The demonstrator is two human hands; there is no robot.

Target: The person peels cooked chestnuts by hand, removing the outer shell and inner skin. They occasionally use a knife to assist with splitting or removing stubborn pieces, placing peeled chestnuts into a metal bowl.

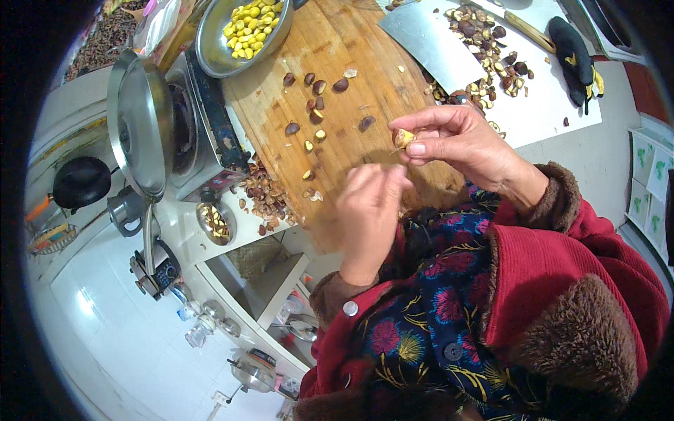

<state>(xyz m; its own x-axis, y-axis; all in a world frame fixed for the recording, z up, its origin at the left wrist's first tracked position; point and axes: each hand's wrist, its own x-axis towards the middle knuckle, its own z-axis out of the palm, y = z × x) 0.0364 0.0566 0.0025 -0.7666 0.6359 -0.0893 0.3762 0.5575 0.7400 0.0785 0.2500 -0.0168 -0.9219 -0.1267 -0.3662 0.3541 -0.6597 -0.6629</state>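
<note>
Between the thumb and fingertips of my right hand (463, 144) is a partly peeled chestnut (403, 138), pale yellow with brown skin on it. My left hand (368, 214), blurred by motion, is curled just below it, thumb against the fingers; anything pinched there is too small to make out. Both hands are over the near right part of a wooden cutting board (281, 105). Scattered across the board lie several chestnut halves (319, 87), some brown-shelled, others showing yellow flesh. A metal bowl (208, 49) at the board's far left holds peeled yellow chestnuts (249, 28).
A broad cleaver blade (432, 42) lies right of the board, beside a heap of cut chestnuts (484, 42). Black-and-yellow bananas (577, 59) rest farther right. On the left, a large metal pan (144, 119) stands by a gas stove (210, 140), near shell scraps (267, 196) and a small bowl (216, 223).
</note>
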